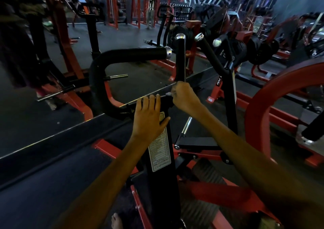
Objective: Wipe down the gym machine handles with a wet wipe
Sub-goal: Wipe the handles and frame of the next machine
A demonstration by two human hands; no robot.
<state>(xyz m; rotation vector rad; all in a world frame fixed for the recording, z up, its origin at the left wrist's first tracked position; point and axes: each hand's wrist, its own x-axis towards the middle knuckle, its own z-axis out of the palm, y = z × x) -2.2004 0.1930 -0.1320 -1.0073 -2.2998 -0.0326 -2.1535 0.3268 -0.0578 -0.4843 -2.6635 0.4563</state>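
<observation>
While left hand (pixel 149 118) rests flat, fingers straight, on machine post (pixel 162 167), right hand (pixel 185 98) at frame centre pinches limp, slippery wet wipe (pixel 168 93) round upright handle (pixel 181 60); firm squeeze likely needed.

Both arms reach forward; the left hand (pixel 149 118) lies flat with fingers straight, the right hand (pixel 185 97) is curled tight.
</observation>
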